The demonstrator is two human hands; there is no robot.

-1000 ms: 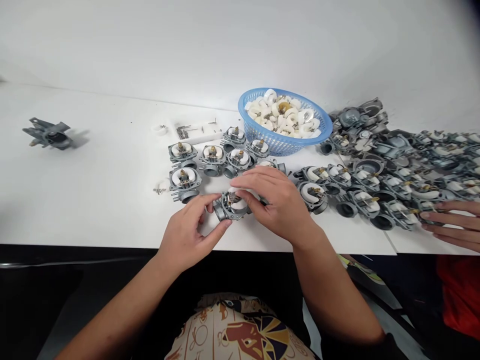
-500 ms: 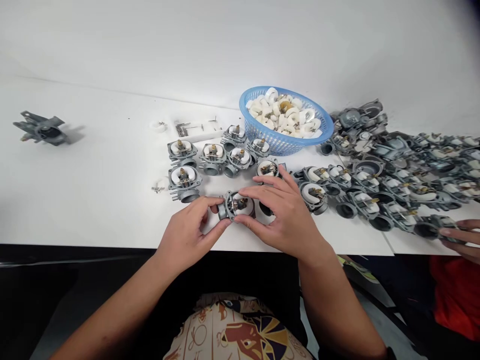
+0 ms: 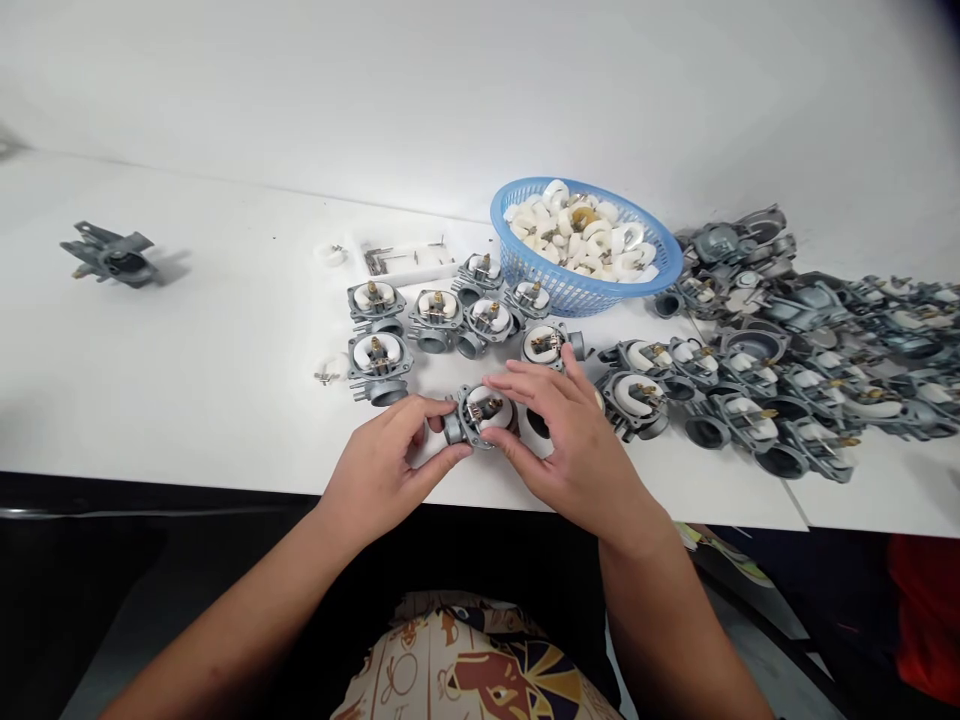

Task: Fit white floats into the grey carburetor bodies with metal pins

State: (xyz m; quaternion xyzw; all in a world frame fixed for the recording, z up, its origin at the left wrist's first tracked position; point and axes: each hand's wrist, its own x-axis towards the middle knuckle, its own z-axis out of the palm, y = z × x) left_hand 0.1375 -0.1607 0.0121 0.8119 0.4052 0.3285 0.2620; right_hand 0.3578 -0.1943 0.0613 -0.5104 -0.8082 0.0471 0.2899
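Both my hands are on it now: my left hand (image 3: 390, 450) has thumb and fingers closed around the tube end of this carburetor body (image 3: 469, 432), and my right hand (image 3: 570, 430) pinches across the other end, thumb low, forefinger along the upper edge. It sits right at the near side of the counter (image 3: 225, 390), open face up, just in front of me. A second ago my right hand was arched over the top, fingertips at the raised white float (image 3: 500, 418); now that float lies down inside the round rim, and I've got the metal parts beside it in plain sight. My left hand has barely budged. With the right lower, another body (image 3: 544, 345) comes into view just beyond my fingertips, where before the hand covered most of it. Over at the right, the co-worker's hand that was on the long rows of carburetors (image 3: 750, 415) has slid out of the picture; some red cloth (image 3: 930, 600) still shows down there. Everything else holds: the small cluster (image 3: 437, 310) stands ahead of me, the blue basket (image 3: 540, 280) heaped with loose floats (image 3: 600, 240) behind it, the white tray (image 3: 424, 273) of pins alongside, one lone metal body (image 3: 116, 258) well apart at far left.
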